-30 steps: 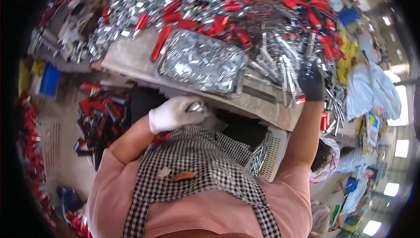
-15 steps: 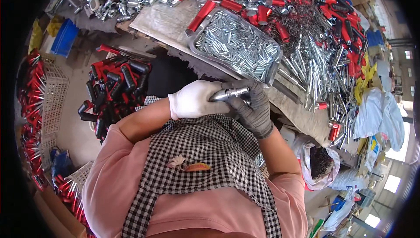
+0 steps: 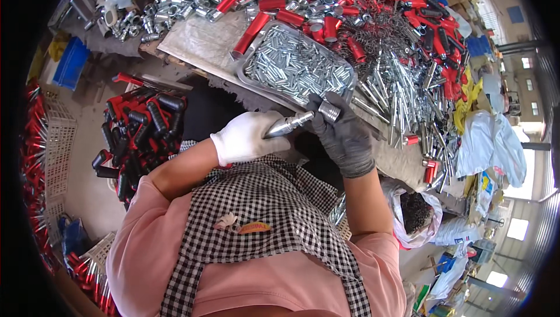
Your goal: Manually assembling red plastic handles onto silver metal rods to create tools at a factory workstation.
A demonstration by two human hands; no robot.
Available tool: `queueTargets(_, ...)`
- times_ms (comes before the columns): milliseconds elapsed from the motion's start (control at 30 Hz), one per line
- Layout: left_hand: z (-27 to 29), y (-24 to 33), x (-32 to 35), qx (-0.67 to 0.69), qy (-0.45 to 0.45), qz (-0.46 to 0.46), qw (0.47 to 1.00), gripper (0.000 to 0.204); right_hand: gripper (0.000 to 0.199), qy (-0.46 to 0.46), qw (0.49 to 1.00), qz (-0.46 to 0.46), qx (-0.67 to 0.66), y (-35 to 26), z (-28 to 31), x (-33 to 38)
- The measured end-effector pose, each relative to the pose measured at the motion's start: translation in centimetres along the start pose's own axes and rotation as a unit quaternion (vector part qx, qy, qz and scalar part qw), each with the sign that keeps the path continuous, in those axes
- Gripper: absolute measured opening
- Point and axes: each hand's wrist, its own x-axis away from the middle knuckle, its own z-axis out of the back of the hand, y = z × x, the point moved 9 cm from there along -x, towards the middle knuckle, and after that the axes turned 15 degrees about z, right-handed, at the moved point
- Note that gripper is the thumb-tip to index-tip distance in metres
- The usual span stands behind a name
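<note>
My left hand (image 3: 248,137), in a white glove, is closed around a shiny metal shaft (image 3: 290,124) with a stepped, narrower end that points up and right. My right hand (image 3: 345,139), in a dark grey glove, pinches a short ridged silver metal sleeve (image 3: 329,111) between thumb and fingers. The sleeve sits just past the shaft's tip; whether the two touch I cannot tell. Both hands are in front of my checked apron, close to the bench edge. Beyond them is a clear plastic tray (image 3: 244,72) full of small metal pins (image 3: 297,63).
Heaped on the bench are silver rings (image 3: 169,16), red tubes (image 3: 251,34), springs (image 3: 373,43) and long metal rods (image 3: 396,95). Red-and-black handled tools (image 3: 143,124) are piled at left, beside a white crate (image 3: 58,142). A white sack (image 3: 417,218) stands at right.
My right hand has moved up and away from my left, with the metal sleeve now showing in its fingers. More of the shaft's narrow end is exposed. The whole view has shifted slightly.
</note>
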Motion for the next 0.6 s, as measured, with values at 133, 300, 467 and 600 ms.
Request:
queueTargets(133,-0.1,0.2,0.0,0.004,-0.005,-0.012,1.0,0.04,0.042,0.101,0.953,-0.056,-0.282,1.2,0.2,1.1)
queueTargets(300,0.1,0.1,0.1,0.004,-0.002,-0.013,1.0,0.04,0.043,0.026,0.983,-0.124,-0.13,0.9,1.2,1.3)
queueTargets(467,-0.4,0.0,0.2,0.018,-0.006,-0.024,1.0,0.04,0.04,-0.017,0.997,0.046,0.062,-1.8,2.7,0.4)
queueTargets(600,-1.2,-0.4,0.1,0.027,-0.003,-0.039,0.999,0.035,0.034,-0.028,0.999,0.038,0.027,-3.6,3.6,-0.7)
